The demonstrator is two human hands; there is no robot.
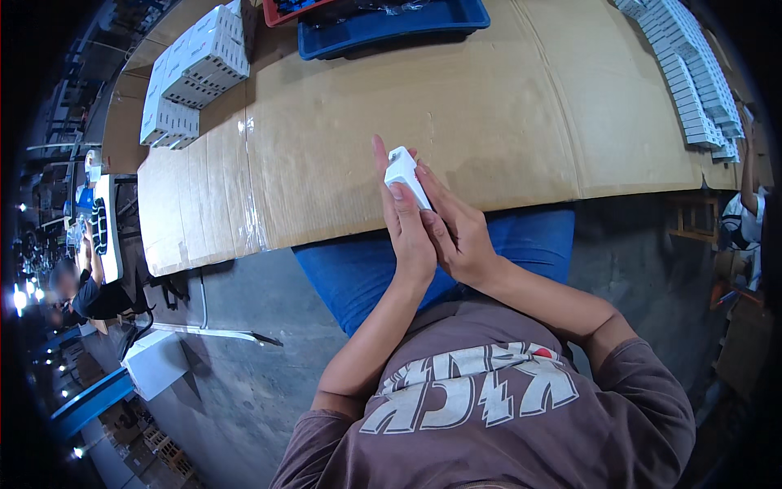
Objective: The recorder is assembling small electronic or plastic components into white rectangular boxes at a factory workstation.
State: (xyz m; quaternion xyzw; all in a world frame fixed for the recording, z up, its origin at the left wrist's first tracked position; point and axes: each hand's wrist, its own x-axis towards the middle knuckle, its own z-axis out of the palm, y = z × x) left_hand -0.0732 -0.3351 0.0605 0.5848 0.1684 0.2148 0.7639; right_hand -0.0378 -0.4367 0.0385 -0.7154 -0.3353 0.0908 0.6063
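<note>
A small white box point(405, 176) is held between my two hands, above the near edge of the cardboard-covered table point(342, 138). My left hand point(406, 228) grips its left side, thumb on the near face and a finger stretched up past its far end. My right hand point(460, 232) presses along its right side, with the fingertips near its top and the thumb at its lower end. At the far end of the box there is a small greyish spot that I cannot make out. My palms hide parts of its sides.
Stacked white boxes point(204, 61) stand at the far left, and long rows of small white boxes point(688, 77) at the far right. A blue tray point(391, 34) and a red tray point(281, 16) sit at the back. Other people point(102, 285) are off to both sides.
</note>
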